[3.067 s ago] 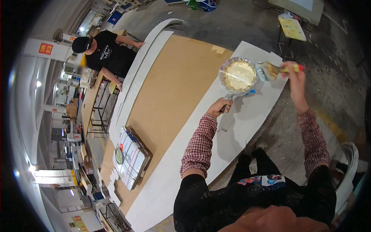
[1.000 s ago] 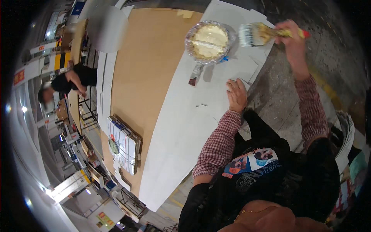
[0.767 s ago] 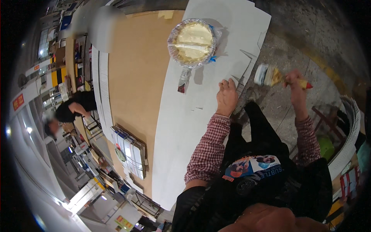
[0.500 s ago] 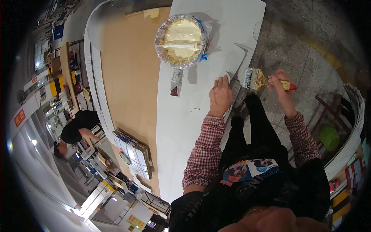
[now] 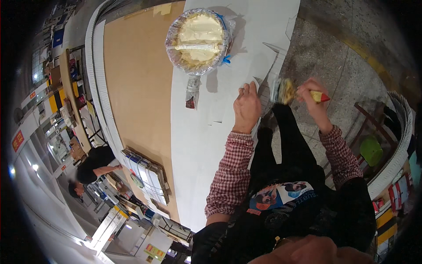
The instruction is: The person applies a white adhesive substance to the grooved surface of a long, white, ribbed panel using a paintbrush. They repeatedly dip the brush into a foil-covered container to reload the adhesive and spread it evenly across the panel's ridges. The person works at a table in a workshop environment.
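Note:
My right hand (image 5: 313, 96) is closed round the yellow, red-tipped handle of a wide paintbrush (image 5: 282, 91). Its pale, coated bristles are blurred and point left, beside the table's edge. My left hand (image 5: 247, 106) pinches a lifted flap along the near edge of a large white sheet (image 5: 193, 154). Beyond it stands a round tub (image 5: 172, 56) lined with clear plastic and tied in blue, holding a cream-coloured paste. A whitish bar lies across its top. Next to the tub is a short strip-like piece wrapped in plastic (image 5: 192, 93), with a dark red end.
Brown board (image 5: 138, 83) covers the table's left part, with a strapped stack of flat pieces (image 5: 147, 176) on it. Another person in black (image 5: 94, 167) stands past the far side. A green stool-like thing (image 5: 371, 150) and dark red frame (image 5: 373, 119) are at right.
The brush and my right hand have shifted slightly left and are blurred now. My left hand stays at the sheet's edge. The view has shifted a little, and the other person has moved an arm.

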A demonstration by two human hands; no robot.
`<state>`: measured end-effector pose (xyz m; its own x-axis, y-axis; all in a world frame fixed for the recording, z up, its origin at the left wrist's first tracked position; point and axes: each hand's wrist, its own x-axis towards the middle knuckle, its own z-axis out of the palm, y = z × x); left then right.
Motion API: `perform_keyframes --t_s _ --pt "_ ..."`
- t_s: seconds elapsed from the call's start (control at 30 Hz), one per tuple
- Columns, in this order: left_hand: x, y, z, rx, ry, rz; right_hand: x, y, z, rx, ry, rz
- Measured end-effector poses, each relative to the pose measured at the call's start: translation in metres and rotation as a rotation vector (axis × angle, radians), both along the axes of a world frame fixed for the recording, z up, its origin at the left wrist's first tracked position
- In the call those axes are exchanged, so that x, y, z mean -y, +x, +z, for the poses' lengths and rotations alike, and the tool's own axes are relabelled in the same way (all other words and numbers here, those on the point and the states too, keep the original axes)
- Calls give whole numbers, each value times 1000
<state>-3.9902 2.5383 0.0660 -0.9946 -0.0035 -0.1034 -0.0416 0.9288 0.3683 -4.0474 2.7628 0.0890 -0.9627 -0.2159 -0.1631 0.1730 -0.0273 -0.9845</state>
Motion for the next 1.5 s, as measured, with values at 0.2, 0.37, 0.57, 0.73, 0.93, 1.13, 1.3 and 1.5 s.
perform_keyframes --t_s 0.2,0.37,0.57,0.73,0.93,1.13,1.3,1.5 --pt "-2 -2 5 13 -23 5 0 -5 3 -99 -42 -76" --pt "0 -6 8 24 53 17 -2 -5 -1 20 41 51" --pt "4 -8 11 143 113 31 -5 -25 -7 -88 5 -39" --pt "4 -7 9 108 117 34 -10 -28 0 -18 31 32" --pt "6 -7 8 91 120 38 -10 -46 -7 -108 57 55" --pt "3 -12 13 144 133 49 -16 -67 -1 -179 94 23" --pt "0 -9 8 118 92 60 -19 -68 -2 -82 -26 156" --pt "-3 -8 6 101 87 81 -18 -78 -13 -95 41 177"
